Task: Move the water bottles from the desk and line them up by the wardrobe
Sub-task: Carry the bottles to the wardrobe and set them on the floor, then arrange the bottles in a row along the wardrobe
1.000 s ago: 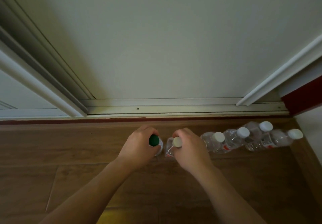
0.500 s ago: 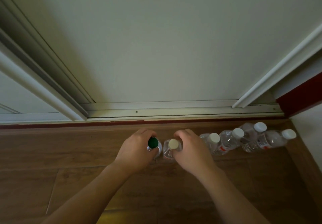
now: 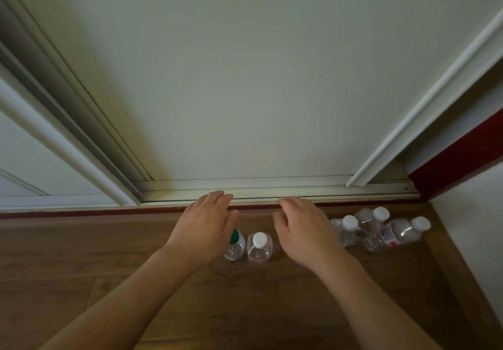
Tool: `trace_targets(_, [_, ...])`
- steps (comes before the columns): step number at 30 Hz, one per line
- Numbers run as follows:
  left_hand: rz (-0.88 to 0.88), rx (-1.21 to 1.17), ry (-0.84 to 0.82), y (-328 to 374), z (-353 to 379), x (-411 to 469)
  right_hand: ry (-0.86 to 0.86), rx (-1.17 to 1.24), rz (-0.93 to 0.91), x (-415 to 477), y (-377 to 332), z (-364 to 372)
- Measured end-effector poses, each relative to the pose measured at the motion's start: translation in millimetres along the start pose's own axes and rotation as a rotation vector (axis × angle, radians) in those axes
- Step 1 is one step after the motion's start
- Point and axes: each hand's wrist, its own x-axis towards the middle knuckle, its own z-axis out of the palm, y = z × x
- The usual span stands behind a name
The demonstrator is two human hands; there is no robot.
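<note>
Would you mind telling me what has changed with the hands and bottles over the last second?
The left hand let go of the green-capped bottle and the right hand let go of the white-capped bottle; both hands lifted away towards the wardrobe, fingers relaxed. Those two bottles stand upright where they were, and the bottles to the right look unmoved.

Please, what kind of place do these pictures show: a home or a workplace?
Most likely a room in a home, perhaps a bedroom. A pale sliding wardrobe door runs on a pale floor track, the brown wood-plank floor looks domestic, and clear plastic water bottles with white caps stand beside the track.
</note>
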Motion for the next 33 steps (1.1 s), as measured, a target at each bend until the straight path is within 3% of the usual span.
trace_targets(14, [0.195, -0.012, -0.028, 119, -51, 32, 0.025, -0.151, 0.081, -35, 54, -114])
trace_targets(21, [0.3, 0.006, -0.04, 197, 3, 52, 0.047, -0.17, 0.147, -70, 143, -132])
trace_targets(33, [0.283, 0.03, -0.057, 290, 111, 87, 0.074, -0.102, 0.187, -78, 290, -113])
